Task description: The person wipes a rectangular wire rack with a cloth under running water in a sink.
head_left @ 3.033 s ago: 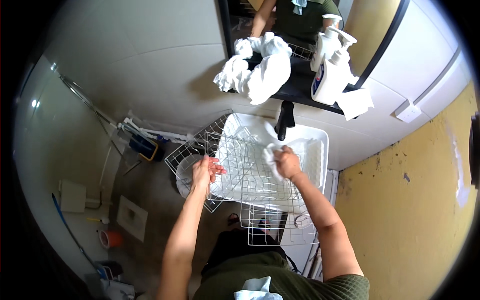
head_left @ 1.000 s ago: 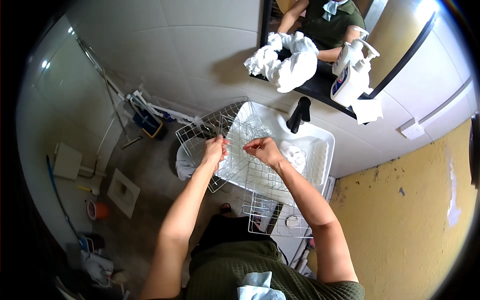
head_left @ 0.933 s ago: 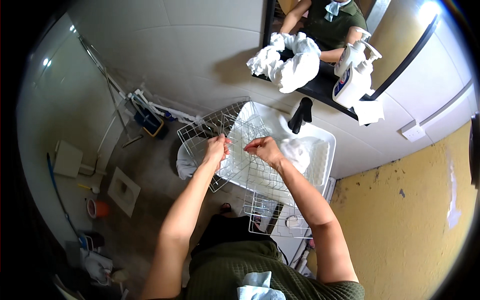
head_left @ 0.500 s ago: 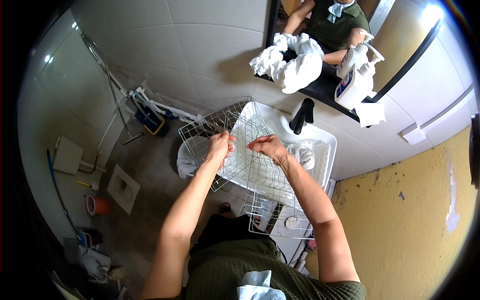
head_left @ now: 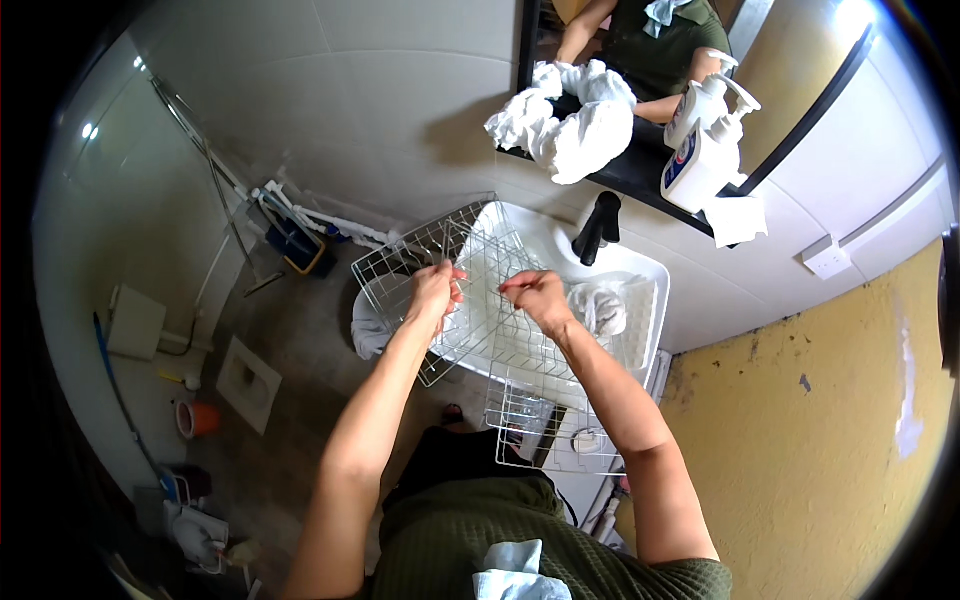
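Observation:
A silvery wire rack (head_left: 510,412) with several grid panels stretches across the front of the white washbasin (head_left: 657,300). My left hand (head_left: 433,294) is closed around wires at its left part, fingers curled. To the right of it, my right hand (head_left: 537,299) pinches at the rack's middle wires with thumb and forefinger together. The exact wire between those fingertips is too fine to make out. Behind my right hand, a wet white cloth (head_left: 600,308) lies in the basin, beneath the black tap (head_left: 598,230).
A black shelf (head_left: 640,178) under the mirror holds a bundled white cloth (head_left: 580,125) and a white pump bottle (head_left: 702,170). Grey cloth (head_left: 368,332) hangs at the basin's left. On the floor left stand a blue bucket (head_left: 297,245), an orange pot (head_left: 197,419) and a squat toilet (head_left: 248,385).
My right hand has turned slightly, its fingers more curled at the wires. My left hand keeps its hold, and the rack is almost still. The whole view has shifted a little.

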{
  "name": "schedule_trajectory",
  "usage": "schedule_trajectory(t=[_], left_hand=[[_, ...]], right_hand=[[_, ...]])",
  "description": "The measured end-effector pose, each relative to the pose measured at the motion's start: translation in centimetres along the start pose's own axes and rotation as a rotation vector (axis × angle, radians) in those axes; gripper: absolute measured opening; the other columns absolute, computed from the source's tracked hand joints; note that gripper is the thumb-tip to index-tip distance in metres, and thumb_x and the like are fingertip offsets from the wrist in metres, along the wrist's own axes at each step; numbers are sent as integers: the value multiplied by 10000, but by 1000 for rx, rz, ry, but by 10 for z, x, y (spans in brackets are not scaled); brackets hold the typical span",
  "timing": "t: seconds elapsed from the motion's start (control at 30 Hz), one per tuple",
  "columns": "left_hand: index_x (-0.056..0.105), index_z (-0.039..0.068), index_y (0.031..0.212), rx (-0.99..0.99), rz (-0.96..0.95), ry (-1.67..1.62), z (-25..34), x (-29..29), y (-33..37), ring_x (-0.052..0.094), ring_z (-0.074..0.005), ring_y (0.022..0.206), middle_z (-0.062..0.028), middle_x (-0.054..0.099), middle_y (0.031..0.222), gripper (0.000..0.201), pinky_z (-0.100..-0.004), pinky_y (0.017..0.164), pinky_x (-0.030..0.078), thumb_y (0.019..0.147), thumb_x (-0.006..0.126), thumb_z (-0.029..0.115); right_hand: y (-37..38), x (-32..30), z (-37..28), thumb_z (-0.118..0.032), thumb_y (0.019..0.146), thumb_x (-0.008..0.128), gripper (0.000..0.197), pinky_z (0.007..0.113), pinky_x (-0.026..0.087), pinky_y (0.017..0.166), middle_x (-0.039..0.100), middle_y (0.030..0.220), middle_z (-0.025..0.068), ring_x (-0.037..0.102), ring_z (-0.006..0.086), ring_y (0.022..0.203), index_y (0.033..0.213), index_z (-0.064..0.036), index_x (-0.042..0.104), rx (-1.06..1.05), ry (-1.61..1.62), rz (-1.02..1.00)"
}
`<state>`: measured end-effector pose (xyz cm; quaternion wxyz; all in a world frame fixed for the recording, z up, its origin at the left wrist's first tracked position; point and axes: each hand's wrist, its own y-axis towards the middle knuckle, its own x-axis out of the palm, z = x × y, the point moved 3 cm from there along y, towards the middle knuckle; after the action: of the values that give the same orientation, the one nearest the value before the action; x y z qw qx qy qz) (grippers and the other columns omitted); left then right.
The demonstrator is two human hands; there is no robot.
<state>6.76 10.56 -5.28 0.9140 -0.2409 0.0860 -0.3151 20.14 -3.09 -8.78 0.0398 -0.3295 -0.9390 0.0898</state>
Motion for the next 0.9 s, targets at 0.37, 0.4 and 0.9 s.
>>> schedule_trajectory(t=[0.37, 0.4, 0.9], left_hand=[[627, 4, 863, -90, -94, -135, -2, 5, 13, 294, -55, 349, -5, 457, 492, 425, -197, 338, 235, 977, 373, 325], [608, 0, 907, -97, -99, -109, 1, 5, 12, 277, -49, 355, 4, 442, 517, 413, -203, 339, 218, 980, 362, 323], [612, 37, 936, -174, -155, -174, 2, 24, 40, 511, -83, 535, -1, 563, 674, 385, -216, 483, 435, 960, 373, 338]], right_hand=[[-46, -159, 79, -277, 691, 690, 619, 397, 439, 889, 562, 1109, 174, 542, 360, 1015, 1252, -86, 510, 109, -1121, 297], [-47, -155, 74, -267, 696, 687, 537, 394, 485, 786, 615, 1002, 201, 609, 327, 865, 1177, -58, 568, -26, -1109, 315], [-89, -86, -55, -115, 870, 617, 201, 215, 450, 667, 613, 857, -10, 528, 57, 745, 1059, -47, 619, -285, -11, 294]])
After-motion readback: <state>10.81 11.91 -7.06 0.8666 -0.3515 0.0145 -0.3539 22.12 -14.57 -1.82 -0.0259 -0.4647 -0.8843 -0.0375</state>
